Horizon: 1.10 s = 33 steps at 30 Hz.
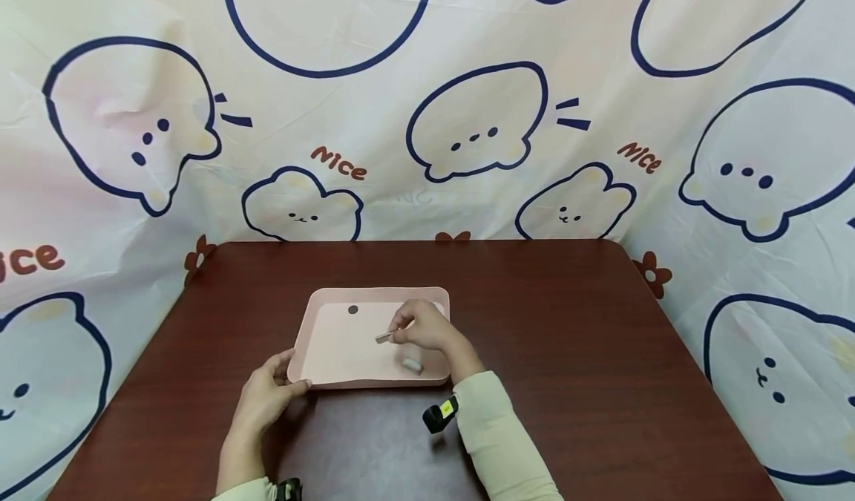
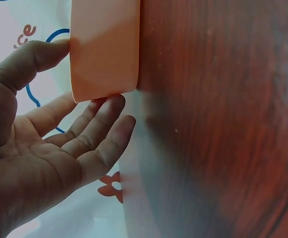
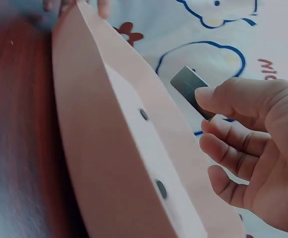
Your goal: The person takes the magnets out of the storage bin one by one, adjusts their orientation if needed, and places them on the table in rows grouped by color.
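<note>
A shallow pink tray (image 1: pixel 334 352) with rounded corners stands on the table. My left hand (image 1: pixel 262 397) holds its near left corner, thumb at the near edge and fingers round the side; the left wrist view shows this hand (image 2: pixel 59 134) close up. Above the tray's right half, my right hand (image 1: pixel 427 328) pinches a small flat grey rectangular block (image 3: pixel 189 89) with a metallic look between thumb and fingers. Under that hand a small grey piece (image 1: pixel 412 366) lies in the tray. Toward the back left is a dark round spot (image 1: pixel 352 309); disc or hole, I cannot tell.
The dark brown wooden table (image 1: pixel 568 352) extends round the tray. Behind it and at both sides hangs a pale printed cloth (image 1: pixel 374 115) with cartoon outlines. A dark device with a yellow label (image 1: pixel 441 413) sits on the right wrist.
</note>
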{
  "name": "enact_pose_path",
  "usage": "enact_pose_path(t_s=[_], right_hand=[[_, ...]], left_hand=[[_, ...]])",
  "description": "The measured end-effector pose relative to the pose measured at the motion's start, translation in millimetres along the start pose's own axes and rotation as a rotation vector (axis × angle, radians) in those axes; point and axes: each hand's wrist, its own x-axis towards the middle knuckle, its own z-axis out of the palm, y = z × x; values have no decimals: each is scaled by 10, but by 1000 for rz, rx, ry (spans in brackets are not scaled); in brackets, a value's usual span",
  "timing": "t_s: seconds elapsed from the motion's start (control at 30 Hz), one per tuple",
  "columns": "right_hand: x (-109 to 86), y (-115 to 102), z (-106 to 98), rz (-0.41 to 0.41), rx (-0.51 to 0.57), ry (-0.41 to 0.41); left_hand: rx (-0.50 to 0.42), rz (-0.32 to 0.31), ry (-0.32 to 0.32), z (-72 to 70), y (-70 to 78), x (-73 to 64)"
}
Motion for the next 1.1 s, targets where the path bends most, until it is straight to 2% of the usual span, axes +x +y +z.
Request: enact_pose_path(t_s=[0.1,0.4,0.63,0.87,1.1], right_hand=[[-64,42,-98,-12,24,11],[-225,173,-363,71,30,69],[-298,271,-517,81,36,130],[-396,434,-693,116,92,178],[-499,677,-845,228,201,206]], left_hand=[[-5,2,3,8,-11,5],[-8,0,6,5,4,-8],[7,-8,16,9,20,-15],[20,-3,20,19,34,5],[-2,-24,24,20,30,-6]])
